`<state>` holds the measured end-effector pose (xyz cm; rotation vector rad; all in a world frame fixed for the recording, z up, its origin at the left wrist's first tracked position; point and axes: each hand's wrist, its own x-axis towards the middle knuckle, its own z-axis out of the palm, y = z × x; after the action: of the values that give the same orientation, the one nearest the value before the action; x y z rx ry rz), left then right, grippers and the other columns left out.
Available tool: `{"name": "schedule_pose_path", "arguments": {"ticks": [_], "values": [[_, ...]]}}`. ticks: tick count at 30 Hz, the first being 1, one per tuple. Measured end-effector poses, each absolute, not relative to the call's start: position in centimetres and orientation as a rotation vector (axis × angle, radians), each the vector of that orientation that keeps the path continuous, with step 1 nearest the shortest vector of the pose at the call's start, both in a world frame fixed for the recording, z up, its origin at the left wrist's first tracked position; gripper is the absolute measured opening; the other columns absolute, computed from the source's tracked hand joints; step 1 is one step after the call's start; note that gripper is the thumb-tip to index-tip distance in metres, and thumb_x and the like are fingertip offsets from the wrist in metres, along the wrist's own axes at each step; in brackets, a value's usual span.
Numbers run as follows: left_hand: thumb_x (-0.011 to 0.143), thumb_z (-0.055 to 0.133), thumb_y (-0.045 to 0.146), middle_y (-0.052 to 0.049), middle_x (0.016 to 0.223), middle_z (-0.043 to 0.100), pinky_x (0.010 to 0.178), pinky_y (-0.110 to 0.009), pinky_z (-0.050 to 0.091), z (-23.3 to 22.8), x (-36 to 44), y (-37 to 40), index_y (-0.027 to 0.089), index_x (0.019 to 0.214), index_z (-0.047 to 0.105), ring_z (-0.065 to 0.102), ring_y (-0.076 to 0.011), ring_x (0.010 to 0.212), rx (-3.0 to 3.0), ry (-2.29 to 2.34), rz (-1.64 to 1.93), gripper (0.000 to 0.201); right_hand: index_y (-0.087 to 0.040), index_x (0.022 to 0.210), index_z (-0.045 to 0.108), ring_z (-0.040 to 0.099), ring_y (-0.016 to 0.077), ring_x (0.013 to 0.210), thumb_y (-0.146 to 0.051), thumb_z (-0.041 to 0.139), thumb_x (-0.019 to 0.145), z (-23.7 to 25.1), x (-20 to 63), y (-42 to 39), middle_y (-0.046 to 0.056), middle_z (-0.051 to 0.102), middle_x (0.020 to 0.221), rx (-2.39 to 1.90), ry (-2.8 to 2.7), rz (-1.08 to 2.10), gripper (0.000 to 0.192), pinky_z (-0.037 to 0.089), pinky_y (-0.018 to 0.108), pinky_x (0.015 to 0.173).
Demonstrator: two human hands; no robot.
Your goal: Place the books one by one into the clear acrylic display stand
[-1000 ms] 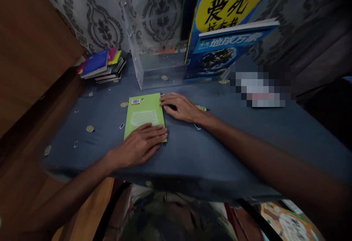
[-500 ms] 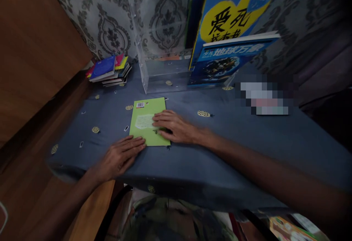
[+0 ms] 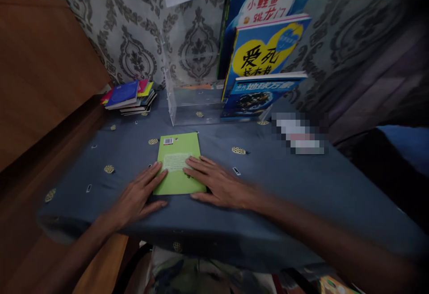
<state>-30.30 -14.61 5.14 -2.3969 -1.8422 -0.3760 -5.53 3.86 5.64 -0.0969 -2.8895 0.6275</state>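
Observation:
A thin lime-green book (image 3: pixel 179 147) lies flat on the dark blue tablecloth, with a barcode at its upper left and a pale text box in the middle. My left hand (image 3: pixel 139 195) rests at its lower left side, fingertips on the edge and thumb apart on the cloth. Across the lower right part of the cover lies my right hand (image 3: pixel 219 182), its fingers stretched out and its thumb near the bottom edge. Both hands are flat and grip nothing. Some print is hidden under the right fingers.
Behind the book stands a clear acrylic rack (image 3: pixel 201 117) with several upright picture books (image 3: pixel 254 99) at its right end. A stack of small books (image 3: pixel 129 97) sits at the back left. A blurred-out item (image 3: pixel 300 135) lies to the right. The patterned tablecloth (image 3: pixel 288 195) hangs over the front edge.
The camera view has tilted up, so the rack and books appear lower. My left hand's thumb has spread away from the fingers. My right hand has shifted toward the book's lower right edge.

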Motion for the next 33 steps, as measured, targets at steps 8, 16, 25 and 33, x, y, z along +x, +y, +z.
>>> {"name": "schedule_pose_path", "arguments": {"ticks": [8, 16, 25, 33], "values": [[0.1, 0.052, 0.048, -0.009, 0.165, 0.026, 0.114, -0.046, 0.044, 5.7, -29.8, -14.7, 0.031, 0.161, 0.015, 0.035, -0.0293, 0.148, -2.451, -1.841, -0.442, 0.074, -0.014, 0.152, 0.042, 0.026, 0.0293, 0.152, -0.05, 0.061, 0.094, 6.3, -3.2, 1.5, 0.018, 0.034, 0.162, -0.143, -2.912, 0.64, 0.071, 0.021, 0.052, 0.125], [0.091, 0.065, 0.054, -0.01, 0.165, 0.027, 0.115, -0.049, 0.042, 5.9, -28.7, -12.5, 0.034, 0.16, 0.017, 0.036, -0.0321, 0.148, -2.59, -1.842, -0.401, 0.087, -0.02, 0.147, 0.05, 0.038, 0.0293, 0.146, -0.044, 0.062, 0.094, 6.2, -0.3, -0.2, 0.016, 0.047, 0.154, -0.251, -2.868, 0.574, 0.059, 0.023, 0.057, 0.122], [0.078, 0.08, 0.038, -0.017, 0.16, 0.035, 0.109, -0.048, 0.05, 3.3, -22.6, -15.3, 0.018, 0.161, 0.018, 0.031, -0.0365, 0.15, -2.635, -1.449, -0.342, 0.106, -0.028, 0.15, 0.045, 0.06, 0.0254, 0.127, -0.025, 0.057, 0.096, 2.6, 7.3, -4.1, 0.009, 0.067, 0.136, -0.192, -2.728, 0.287, 0.055, 0.04, 0.054, 0.115], [0.096, 0.047, 0.015, -0.011, 0.135, 0.066, 0.101, -0.04, 0.057, 5.8, -21.6, -14.4, 0.017, 0.153, 0.041, 0.048, -0.0283, 0.141, -2.532, -1.212, -0.709, 0.057, -0.028, 0.151, 0.045, 0.06, 0.0239, 0.128, -0.015, 0.046, 0.099, 2.5, 9.4, -1.3, 0.012, 0.064, 0.138, -0.339, -2.483, 0.271, 0.053, 0.056, 0.042, 0.099]]}}
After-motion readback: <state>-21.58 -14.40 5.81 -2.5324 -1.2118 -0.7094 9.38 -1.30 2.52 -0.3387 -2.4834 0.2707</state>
